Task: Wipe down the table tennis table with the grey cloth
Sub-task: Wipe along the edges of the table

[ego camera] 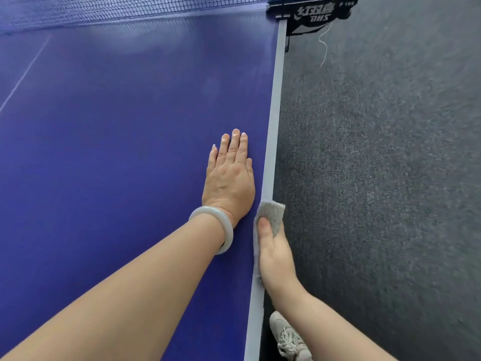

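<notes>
Now the left hand (pixel 229 175) lies spread flat, fingers straight, on the blue worktop (pixel 117 152) near its white edge. At its 5 o'clock the right hand (pixel 276 254) pinches the grey cloth (pixel 272 214) over that edge, thumb on top. A pale bangle (pixel 230 230) rings the left wrist. The net (pixel 104 9) runs at 12 o'clock; a shoe (pixel 287 337) stands on the carpet (pixel 377 178) at 6.

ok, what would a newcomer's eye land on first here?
The blue table fills the left of the view, with the left hand flat on it near its white edge, a pale bangle on the wrist. Beside it the right hand grips the grey cloth over that edge. The net runs across the top.
</notes>
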Demonstrator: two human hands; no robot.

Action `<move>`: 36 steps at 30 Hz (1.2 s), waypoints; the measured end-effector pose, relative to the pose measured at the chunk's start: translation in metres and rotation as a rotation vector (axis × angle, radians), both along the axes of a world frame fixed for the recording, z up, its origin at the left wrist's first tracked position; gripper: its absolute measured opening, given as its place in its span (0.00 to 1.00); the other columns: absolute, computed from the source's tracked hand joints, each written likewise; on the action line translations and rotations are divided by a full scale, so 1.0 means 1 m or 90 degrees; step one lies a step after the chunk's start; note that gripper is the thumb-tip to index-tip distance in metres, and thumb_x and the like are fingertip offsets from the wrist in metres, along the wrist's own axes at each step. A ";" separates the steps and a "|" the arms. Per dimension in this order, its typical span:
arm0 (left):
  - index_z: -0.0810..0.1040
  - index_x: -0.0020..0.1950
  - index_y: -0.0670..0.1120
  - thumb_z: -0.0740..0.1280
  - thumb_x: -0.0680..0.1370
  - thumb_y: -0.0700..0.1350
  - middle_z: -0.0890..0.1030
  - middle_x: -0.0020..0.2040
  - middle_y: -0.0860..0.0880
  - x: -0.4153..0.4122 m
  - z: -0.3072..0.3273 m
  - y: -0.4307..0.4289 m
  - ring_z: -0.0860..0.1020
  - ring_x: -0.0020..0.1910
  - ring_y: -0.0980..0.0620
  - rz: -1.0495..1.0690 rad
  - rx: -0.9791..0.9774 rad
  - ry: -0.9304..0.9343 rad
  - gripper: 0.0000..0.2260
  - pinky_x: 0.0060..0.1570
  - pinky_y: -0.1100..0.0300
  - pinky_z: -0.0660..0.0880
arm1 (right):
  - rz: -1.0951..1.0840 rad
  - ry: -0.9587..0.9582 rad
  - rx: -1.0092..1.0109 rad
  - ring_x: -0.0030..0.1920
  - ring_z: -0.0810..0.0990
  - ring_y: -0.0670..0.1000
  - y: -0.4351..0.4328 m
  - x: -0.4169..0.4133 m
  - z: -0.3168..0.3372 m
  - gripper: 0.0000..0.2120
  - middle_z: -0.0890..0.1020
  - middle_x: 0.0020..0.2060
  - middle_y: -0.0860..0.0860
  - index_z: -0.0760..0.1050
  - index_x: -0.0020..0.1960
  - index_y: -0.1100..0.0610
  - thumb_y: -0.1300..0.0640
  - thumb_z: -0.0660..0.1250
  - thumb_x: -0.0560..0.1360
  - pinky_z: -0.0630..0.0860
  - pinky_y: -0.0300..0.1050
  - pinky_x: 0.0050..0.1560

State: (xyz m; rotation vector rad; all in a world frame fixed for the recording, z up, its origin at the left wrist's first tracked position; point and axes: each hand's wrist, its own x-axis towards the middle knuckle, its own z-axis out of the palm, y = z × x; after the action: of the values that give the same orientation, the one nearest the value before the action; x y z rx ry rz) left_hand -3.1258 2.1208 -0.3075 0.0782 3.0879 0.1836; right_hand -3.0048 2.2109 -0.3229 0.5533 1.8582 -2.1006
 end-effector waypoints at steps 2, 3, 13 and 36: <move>0.45 0.81 0.47 0.45 0.86 0.47 0.45 0.82 0.51 -0.001 0.000 0.000 0.43 0.80 0.52 -0.002 0.011 0.007 0.24 0.78 0.54 0.39 | -0.029 0.025 0.031 0.69 0.69 0.44 0.001 -0.031 -0.005 0.25 0.72 0.70 0.51 0.63 0.76 0.56 0.47 0.56 0.83 0.62 0.35 0.70; 0.46 0.81 0.47 0.45 0.86 0.47 0.46 0.82 0.51 0.000 0.000 0.000 0.43 0.80 0.52 -0.003 0.017 0.011 0.24 0.78 0.54 0.40 | -0.036 0.030 0.043 0.69 0.68 0.44 0.003 -0.051 -0.004 0.24 0.72 0.71 0.53 0.63 0.76 0.57 0.49 0.56 0.84 0.61 0.35 0.70; 0.73 0.72 0.42 0.55 0.85 0.38 0.70 0.75 0.47 0.019 0.013 -0.007 0.63 0.76 0.51 0.022 0.255 0.098 0.17 0.75 0.62 0.56 | 0.048 -0.038 0.013 0.67 0.70 0.48 0.000 0.016 -0.009 0.33 0.69 0.70 0.52 0.52 0.80 0.49 0.39 0.57 0.81 0.64 0.42 0.68; 0.54 0.80 0.45 0.43 0.83 0.47 0.51 0.80 0.52 0.228 0.008 -0.008 0.46 0.80 0.56 -0.003 0.073 0.003 0.25 0.79 0.52 0.47 | 0.020 -0.041 0.024 0.67 0.72 0.56 -0.014 0.105 -0.010 0.32 0.71 0.66 0.56 0.56 0.79 0.54 0.39 0.55 0.81 0.66 0.44 0.65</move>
State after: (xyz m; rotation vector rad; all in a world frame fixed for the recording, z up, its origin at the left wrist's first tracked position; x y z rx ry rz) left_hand -2.8980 2.1132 -0.2994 0.0907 3.0790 0.3616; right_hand -2.8995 2.1966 -0.3332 0.5890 1.8617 -2.0073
